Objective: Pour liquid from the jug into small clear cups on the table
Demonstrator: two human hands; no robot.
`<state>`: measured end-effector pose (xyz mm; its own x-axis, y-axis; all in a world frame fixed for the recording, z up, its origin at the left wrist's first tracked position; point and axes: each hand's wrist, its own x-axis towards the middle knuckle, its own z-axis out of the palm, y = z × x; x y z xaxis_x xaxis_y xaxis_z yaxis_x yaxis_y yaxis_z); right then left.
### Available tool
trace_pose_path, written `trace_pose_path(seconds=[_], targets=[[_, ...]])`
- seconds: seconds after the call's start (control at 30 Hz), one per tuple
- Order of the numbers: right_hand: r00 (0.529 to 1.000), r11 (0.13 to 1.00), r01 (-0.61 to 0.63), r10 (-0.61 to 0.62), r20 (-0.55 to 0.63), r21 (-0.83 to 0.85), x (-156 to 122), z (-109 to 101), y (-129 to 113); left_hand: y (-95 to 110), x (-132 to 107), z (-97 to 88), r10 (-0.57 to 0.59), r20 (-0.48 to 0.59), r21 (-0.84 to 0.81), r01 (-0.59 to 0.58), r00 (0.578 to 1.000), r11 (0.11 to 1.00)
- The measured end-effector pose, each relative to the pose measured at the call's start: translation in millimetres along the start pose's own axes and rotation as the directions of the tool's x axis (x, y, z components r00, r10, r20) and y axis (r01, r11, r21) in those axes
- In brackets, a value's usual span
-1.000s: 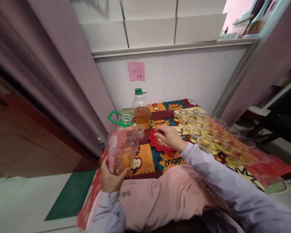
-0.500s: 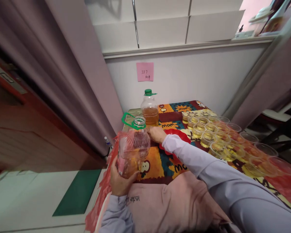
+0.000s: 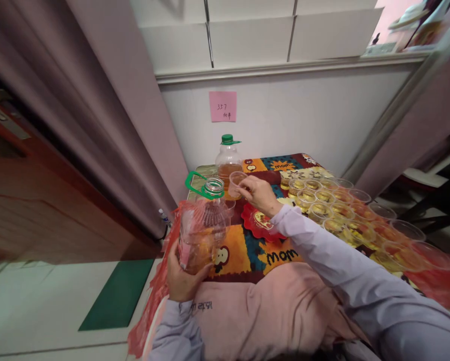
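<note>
My left hand is wrapped round the lower part of a clear plastic jug with a green neck ring and handle; its mouth is uncapped. Between the fingers and thumb of my right hand is a clear plastic cup, raised beside the jug's neck. Another clear cup rim shows partly behind the jug. Farther back stands a second jug, green-capped and partly filled with amber liquid. Below my right hand lies a red scalloped plate with a gold pattern.
Several clear cups of yellow liquid stand in rows on the right side of the patterned tablecloth. Red plastic sheeting hangs at the table's left edge. A wall with a pink note rises behind, and a small bottle is left of the table.
My right hand has come up and right from behind the jug, now with a clear cup in it. More of the red plate shows. My left hand still holds the jug.
</note>
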<state>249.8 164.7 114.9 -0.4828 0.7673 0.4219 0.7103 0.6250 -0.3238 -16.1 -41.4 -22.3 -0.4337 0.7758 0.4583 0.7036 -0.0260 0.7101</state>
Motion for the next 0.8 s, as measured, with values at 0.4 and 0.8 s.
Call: trace_pose_path(seconds=[0.4, 0.8], targets=[[0.983, 0.983, -0.169, 0.173, 0.062, -0.071, -94, 12, 64, 5, 1, 5.3, 0.072, -0.057, 0.056, -0.069, 0.996, 0.996], [0.949, 0.955, -0.181, 0.232, -0.215, 0.233, -111, -18, 41, 11, 1, 4.7, 0.12, -0.047, 0.096, -0.115, 0.992, 0.989]])
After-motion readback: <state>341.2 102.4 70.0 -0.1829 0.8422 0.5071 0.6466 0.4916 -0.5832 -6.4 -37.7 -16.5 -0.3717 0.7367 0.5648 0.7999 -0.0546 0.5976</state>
